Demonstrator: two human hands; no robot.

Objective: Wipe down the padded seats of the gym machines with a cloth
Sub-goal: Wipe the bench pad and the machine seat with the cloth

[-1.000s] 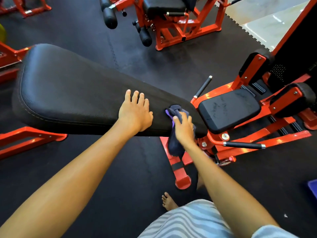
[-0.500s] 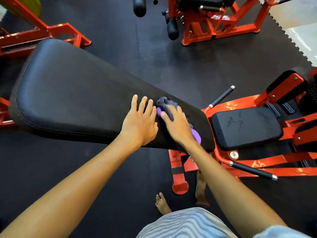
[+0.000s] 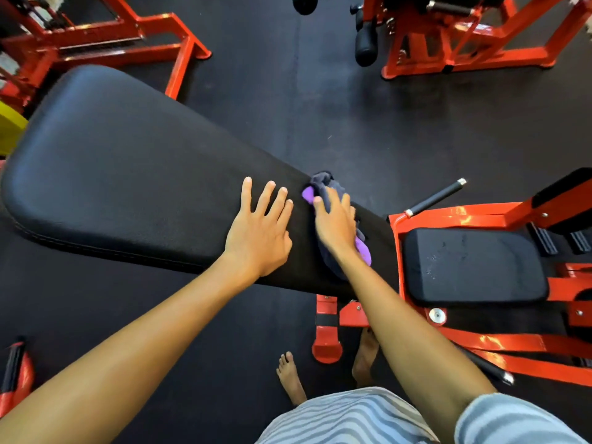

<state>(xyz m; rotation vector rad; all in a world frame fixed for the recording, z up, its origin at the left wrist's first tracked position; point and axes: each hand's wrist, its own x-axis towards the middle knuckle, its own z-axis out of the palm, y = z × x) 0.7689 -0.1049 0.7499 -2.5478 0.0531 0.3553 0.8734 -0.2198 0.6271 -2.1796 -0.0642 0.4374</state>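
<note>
1. A person's right hand (image 3: 334, 225) presses a grey-and-purple cloth (image 3: 323, 184) onto the narrow end of a long black padded surface (image 3: 128, 187). One second ago the cloth hung over the pad's near edge. It has since travelled across the padding, and its bunched top now reaches the far edge while its purple tail (image 3: 363, 251) trails under the wrist.
2. The right fingers (image 3: 342, 203) lie stretched over the cloth, pressing it down rather than clutching it, and are slightly blurred.
3. The left hand (image 3: 259, 232) has stayed planted beside it on the bare padding, palm down, fingers (image 3: 266, 197) released and spread. The gap between the two hands is narrower than it was a second ago.
4. The camera has swung left since then, and more of the orange frame (image 3: 128, 49) beyond the wide end of the pad now shows.
5. Just to the right sits a smaller black seat pad (image 3: 474, 264) on its orange frame, its top marked with faint streaks. A black handle (image 3: 435, 197) with a silver tip angles out between it and the long pad.
6. Another orange machine (image 3: 464, 36) with a black roller pad (image 3: 365, 43) stands well apart across the dark rubber floor (image 3: 352, 123). A yellow object (image 3: 9, 126) pokes in at the left edge.
7. Below, one bare foot (image 3: 290, 376) stands on the floor, the other is partly hidden behind the right forearm, and striped shorts (image 3: 346, 418) fill the bottom edge.
</note>
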